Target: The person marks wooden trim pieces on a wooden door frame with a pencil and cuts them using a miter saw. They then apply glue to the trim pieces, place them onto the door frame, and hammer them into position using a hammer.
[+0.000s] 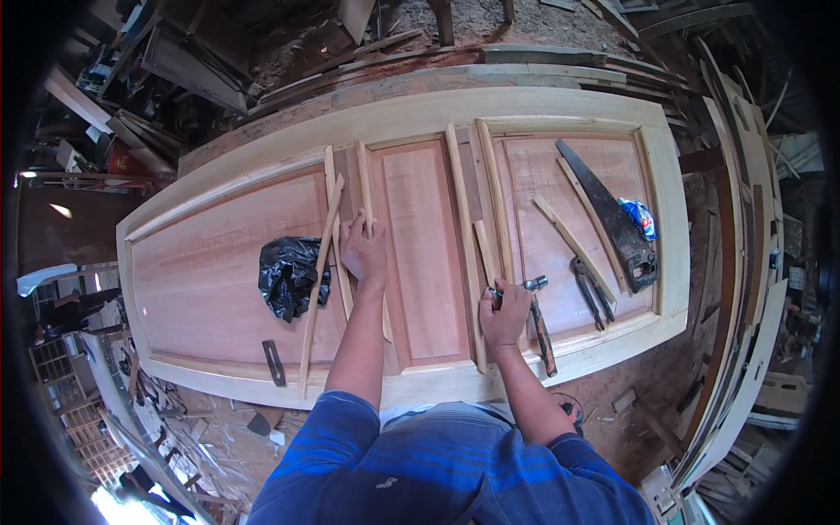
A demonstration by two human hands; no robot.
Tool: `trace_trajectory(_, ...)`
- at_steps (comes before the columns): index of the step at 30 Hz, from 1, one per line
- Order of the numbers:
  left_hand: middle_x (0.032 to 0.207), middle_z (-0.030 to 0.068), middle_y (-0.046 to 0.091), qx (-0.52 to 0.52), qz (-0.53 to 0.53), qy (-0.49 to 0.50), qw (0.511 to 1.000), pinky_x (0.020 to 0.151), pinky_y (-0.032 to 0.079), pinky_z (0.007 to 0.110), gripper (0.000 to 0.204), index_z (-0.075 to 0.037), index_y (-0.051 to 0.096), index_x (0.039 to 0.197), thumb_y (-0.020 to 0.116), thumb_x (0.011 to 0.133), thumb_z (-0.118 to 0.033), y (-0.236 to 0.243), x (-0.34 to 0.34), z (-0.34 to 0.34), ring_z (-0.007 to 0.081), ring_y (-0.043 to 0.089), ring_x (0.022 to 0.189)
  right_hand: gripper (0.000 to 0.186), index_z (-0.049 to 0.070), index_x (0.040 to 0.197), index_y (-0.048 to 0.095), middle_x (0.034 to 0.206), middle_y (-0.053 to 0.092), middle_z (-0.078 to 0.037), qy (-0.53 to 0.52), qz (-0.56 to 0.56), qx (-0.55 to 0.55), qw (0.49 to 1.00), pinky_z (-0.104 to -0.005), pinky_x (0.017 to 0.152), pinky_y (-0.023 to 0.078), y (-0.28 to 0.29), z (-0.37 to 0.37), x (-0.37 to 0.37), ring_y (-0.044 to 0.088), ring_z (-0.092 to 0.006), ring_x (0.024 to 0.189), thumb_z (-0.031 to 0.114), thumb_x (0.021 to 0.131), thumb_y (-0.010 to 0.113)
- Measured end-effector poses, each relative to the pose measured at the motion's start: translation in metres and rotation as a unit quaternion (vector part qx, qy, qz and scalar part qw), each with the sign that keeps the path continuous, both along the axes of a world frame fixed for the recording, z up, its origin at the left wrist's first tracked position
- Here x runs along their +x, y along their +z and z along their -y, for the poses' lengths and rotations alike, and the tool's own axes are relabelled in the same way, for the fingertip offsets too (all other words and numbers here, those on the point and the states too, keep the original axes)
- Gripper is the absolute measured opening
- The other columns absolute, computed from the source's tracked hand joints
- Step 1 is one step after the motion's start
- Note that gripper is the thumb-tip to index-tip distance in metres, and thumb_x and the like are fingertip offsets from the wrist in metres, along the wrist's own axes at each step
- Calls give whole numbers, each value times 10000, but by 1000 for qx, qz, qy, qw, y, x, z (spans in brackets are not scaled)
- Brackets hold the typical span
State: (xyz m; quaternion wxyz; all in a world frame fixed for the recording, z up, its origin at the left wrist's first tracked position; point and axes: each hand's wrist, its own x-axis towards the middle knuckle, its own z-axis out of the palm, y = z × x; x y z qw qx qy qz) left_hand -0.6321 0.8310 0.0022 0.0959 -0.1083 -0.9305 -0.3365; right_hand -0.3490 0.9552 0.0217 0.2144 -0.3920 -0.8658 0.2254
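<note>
A panelled wooden door (pixel 420 105) lies flat in front of me. My left hand (pixel 363 251) is closed around a thin wooden moulding strip (pixel 363 175) beside the middle panel. My right hand (pixel 506 315) is closed near the door's front edge, with a small dark thing between its fingers that I cannot make out. A short wooden strip (pixel 484 249) runs down to those fingers. Just right of this hand lies a hammer (pixel 542 337). Left of my left hand, a loose strip (pixel 320 289) crosses a crumpled black plastic bag (pixel 284 271).
On the right panel are a handsaw (pixel 604 206), pincers (pixel 591 289), loose strips (pixel 569 232) and a blue-and-white packet (pixel 640 219). A dark flat metal piece (pixel 274 363) rests at the front left. Stacked boards (pixel 744 262) stand beyond the right end; timber lies behind the door.
</note>
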Motion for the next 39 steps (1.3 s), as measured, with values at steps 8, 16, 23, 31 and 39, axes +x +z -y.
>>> trace_trajectory(8, 1036, 141, 702, 0, -1, -31, 1000, 870, 577, 393, 363, -2, 796, 1189, 796, 853, -141, -15, -4, 6, 307, 704, 958, 351, 73, 1182, 686, 1009, 646, -153, -17, -13, -6, 1000, -505, 913, 453, -2, 0, 4, 586, -377, 981, 123, 841, 749)
trace_trajectory(16, 1030, 177, 715, -28, -51, -35, 998, 896, 586, 437, 340, 13, 794, 1165, 733, 893, -182, -9, -2, -2, 355, 713, 992, 324, 66, 1169, 686, 1041, 663, -153, 43, -65, -56, 995, -505, 920, 466, 28, 31, -12, 608, -375, 996, 84, 851, 748)
trace_trajectory(23, 1115, 166, 709, -79, -48, -31, 995, 925, 582, 454, 341, -26, 789, 1193, 712, 924, -220, -8, -2, 2, 365, 712, 1043, 438, 71, 1317, 639, 1210, 647, -177, 63, 22, -105, 992, -502, 982, 503, 27, 76, -39, 629, -406, 1136, 133, 892, 726)
trace_trajectory(31, 1134, 172, 713, -82, -42, -37, 995, 943, 575, 460, 358, -30, 784, 1204, 707, 920, -234, -2, -2, -1, 375, 707, 1059, 526, 36, 1448, 563, 1397, 587, -215, 85, 33, -261, 961, -497, 1089, 506, 56, 59, -34, 591, -440, 1297, 159, 951, 685)
trace_trajectory(39, 1130, 198, 715, -66, -65, -29, 995, 962, 569, 462, 383, 3, 770, 1205, 707, 911, -234, -17, -7, 6, 391, 699, 1073, 284, 39, 1235, 742, 1158, 757, -211, -131, -73, -161, 976, -440, 935, 574, 40, -147, 74, 736, -372, 1055, 142, 978, 682)
